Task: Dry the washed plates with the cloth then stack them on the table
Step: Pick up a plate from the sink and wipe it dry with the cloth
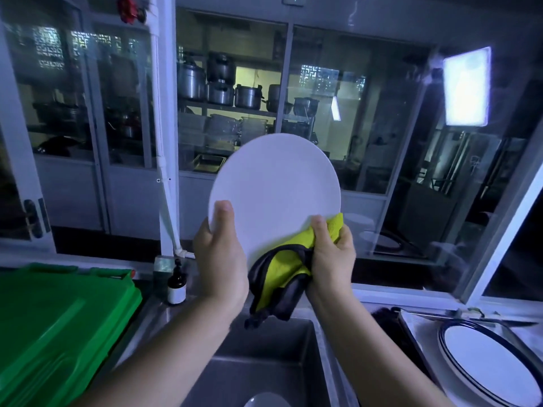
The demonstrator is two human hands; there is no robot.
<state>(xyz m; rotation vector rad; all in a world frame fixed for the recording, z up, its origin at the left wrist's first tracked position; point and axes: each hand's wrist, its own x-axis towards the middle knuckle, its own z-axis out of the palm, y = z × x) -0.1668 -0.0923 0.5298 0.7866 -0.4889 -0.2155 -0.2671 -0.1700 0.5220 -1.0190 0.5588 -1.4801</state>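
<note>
Held upright above the sink (264, 362), the plate (274, 189) is gripped at its lower left rim by the left hand (220, 257), while the right hand (330, 254) pinches the cloth (282, 277) (yellow and black) against its lower right edge.

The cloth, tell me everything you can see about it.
The cloth is yellow-green with dark grey parts and looks soft, like microfibre. It is bunched in the right hand, which grips it and presses its upper part against the lower right rim of the white plate. Its loose end hangs above the sink.
</note>
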